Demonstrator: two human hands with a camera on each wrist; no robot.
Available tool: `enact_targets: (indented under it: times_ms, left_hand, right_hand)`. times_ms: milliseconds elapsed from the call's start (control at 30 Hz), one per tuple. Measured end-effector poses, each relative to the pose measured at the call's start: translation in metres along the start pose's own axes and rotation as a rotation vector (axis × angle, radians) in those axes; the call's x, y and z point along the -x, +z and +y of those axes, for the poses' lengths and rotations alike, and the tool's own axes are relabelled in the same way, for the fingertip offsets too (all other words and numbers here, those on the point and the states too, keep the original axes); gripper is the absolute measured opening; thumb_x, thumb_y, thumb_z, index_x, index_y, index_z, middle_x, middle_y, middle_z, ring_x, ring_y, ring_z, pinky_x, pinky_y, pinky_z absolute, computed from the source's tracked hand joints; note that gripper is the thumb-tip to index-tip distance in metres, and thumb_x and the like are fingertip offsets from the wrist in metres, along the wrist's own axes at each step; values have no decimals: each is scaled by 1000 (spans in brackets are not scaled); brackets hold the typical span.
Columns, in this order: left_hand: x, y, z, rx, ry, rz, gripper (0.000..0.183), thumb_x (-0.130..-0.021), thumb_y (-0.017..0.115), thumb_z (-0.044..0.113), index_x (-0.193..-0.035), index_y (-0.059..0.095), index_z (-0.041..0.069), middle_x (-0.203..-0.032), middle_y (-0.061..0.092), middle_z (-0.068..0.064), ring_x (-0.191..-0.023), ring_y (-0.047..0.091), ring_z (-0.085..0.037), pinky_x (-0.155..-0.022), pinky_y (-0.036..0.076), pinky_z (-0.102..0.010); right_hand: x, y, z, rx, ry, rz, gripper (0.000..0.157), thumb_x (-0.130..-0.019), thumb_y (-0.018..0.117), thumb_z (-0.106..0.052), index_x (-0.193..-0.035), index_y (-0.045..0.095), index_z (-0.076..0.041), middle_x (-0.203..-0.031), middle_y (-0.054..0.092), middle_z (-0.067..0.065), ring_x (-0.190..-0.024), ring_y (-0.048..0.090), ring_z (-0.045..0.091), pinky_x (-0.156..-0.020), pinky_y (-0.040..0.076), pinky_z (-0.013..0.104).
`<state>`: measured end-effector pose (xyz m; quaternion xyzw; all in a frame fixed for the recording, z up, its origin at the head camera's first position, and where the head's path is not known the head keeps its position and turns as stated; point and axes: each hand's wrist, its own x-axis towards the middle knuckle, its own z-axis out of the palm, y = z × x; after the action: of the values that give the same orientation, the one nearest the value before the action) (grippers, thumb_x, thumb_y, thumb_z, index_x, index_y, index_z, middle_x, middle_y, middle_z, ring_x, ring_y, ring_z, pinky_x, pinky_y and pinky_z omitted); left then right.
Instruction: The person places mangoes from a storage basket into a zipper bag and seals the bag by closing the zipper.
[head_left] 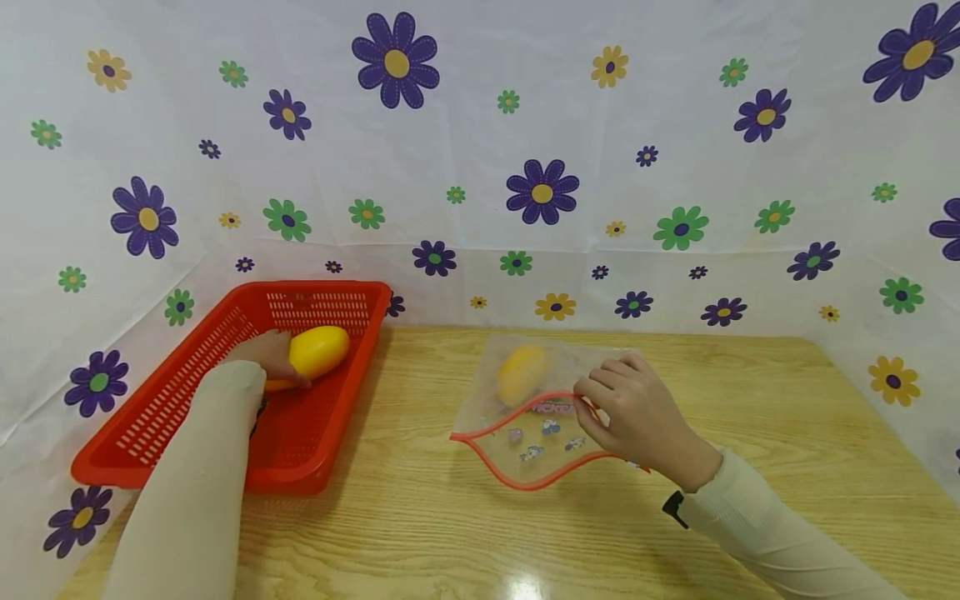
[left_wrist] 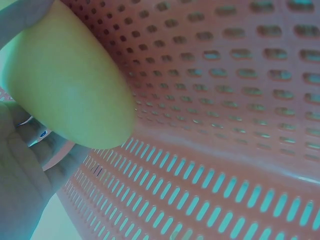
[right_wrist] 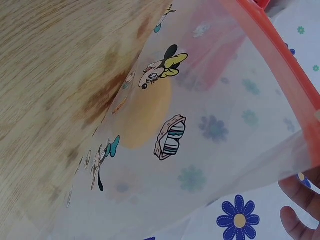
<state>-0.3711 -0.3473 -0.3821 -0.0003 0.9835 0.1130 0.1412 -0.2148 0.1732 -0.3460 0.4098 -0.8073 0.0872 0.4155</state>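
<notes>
My left hand (head_left: 264, 353) reaches into the red basket (head_left: 352, 400) and grips a smooth yellow oval fruit (head_left: 321, 350). In the left wrist view the thumb lies over the top of this fruit (left_wrist: 75, 85), with the fingers beneath it. A strip of yellow also shows just under the hand. On the right, my right hand (head_left: 633, 412) pinches the red zip edge of a see-through zip bag (head_left: 540, 462), whose mouth gapes toward me. Inside the bag lies another yellow oval fruit (head_left: 522, 375), seen through the printed plastic (right_wrist: 240, 115).
The basket has slotted sides and stands at the left on a wooden table (head_left: 420, 533). A white cloth (head_left: 465, 108) with purple, green and yellow flowers rises behind the table and along both sides. A dark strap end (head_left: 675, 508) hangs by the right sleeve.
</notes>
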Motion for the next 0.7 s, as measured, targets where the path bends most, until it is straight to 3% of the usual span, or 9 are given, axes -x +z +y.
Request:
enact_targets:
  times_ms: [200,367,600,700]
  left_hand:
    - [0,0,0,16,-8,-3,94,-48,79,64,-117,50,7,-100,63,-11,-87,57,-26,-75,47,-40]
    - [3,-1,1,17,-5,-2,92,-50,78,64,-116,50,6,-98,63,-11,-86,57,-26,-74,47,-39]
    - [25,-11,17,29,-16,13,83,-57,79,57,-117,50,7,-99,62,-11,-86,56,-26,-79,49,-43]
    - [34,-16,25,24,-14,13,81,-61,78,55,-118,49,6,-100,61,-11,-86,55,-27,-80,49,-44]
  right_hand:
    - [0,0,1,0,0,3,18,-84,53,-19,-69,61,-12,-61,60,-2,-60,54,14,-67,43,35]
    - [0,0,0,5,-1,-1,27,-90,46,-23,-69,61,-13,-61,61,-2,-60,55,15,-67,44,35]
    - [1,0,0,10,7,-2,40,-95,35,-28,-69,61,-13,-61,61,-2,-60,54,14,-67,44,36]
    - [1,0,0,6,8,1,33,-92,42,-25,-69,61,-13,-61,60,-2,-60,54,14,-68,44,36]
